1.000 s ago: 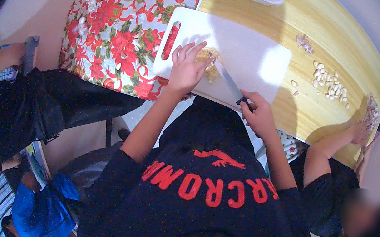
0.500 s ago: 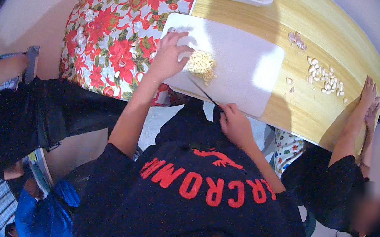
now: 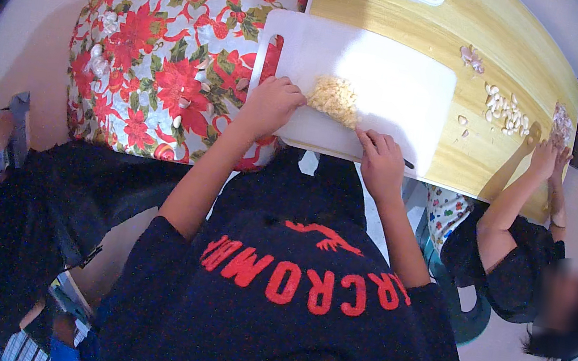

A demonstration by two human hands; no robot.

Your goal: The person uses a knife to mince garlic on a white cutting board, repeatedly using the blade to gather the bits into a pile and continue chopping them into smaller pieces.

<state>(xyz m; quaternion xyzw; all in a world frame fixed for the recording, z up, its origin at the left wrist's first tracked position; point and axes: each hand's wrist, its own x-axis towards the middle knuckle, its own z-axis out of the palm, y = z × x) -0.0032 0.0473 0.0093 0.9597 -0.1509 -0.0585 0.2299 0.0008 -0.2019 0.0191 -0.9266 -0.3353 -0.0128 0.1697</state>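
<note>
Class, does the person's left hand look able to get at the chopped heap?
Probably yes: the left hand is close beside the chopped heap on the white cutting board, and nothing covers it from above.

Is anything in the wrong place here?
Two pale pieces look like strays: they lie on the wooden table apart from the bigger pale pile. The white cutting board also sits oddly across both that table and the flowery cloth.
</note>
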